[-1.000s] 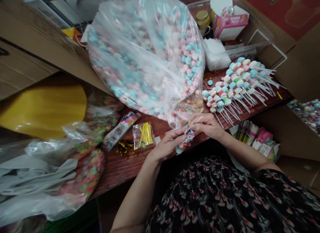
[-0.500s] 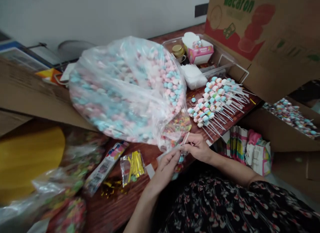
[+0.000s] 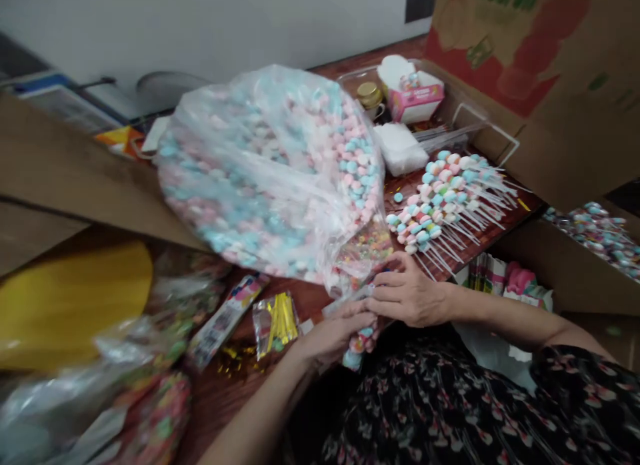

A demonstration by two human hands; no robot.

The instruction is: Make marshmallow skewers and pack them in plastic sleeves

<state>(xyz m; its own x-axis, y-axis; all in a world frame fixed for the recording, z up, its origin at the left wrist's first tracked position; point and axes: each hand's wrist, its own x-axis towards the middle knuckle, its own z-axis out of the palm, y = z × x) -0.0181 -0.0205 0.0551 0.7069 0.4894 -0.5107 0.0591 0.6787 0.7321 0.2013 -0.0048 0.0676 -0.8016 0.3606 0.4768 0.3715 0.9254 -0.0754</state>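
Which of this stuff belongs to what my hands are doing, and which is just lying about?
Likely belonging:
- candies in your left hand, right hand close by
- candy sticks
- gold ties
- big candy bag

Apparently lying about:
- pink box
- gold-lidded jar

I list: one gold-lidded jar (image 3: 369,95) inside a clear plastic bin (image 3: 357,72); one red-printed cardboard carton (image 3: 505,72), right; one pale wall (image 3: 250,25), behind.

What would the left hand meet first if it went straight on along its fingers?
Most likely the right hand: its fingers sit just past the fingertips of the left hand. Depth is unclear, so I can't tell whether they touch.
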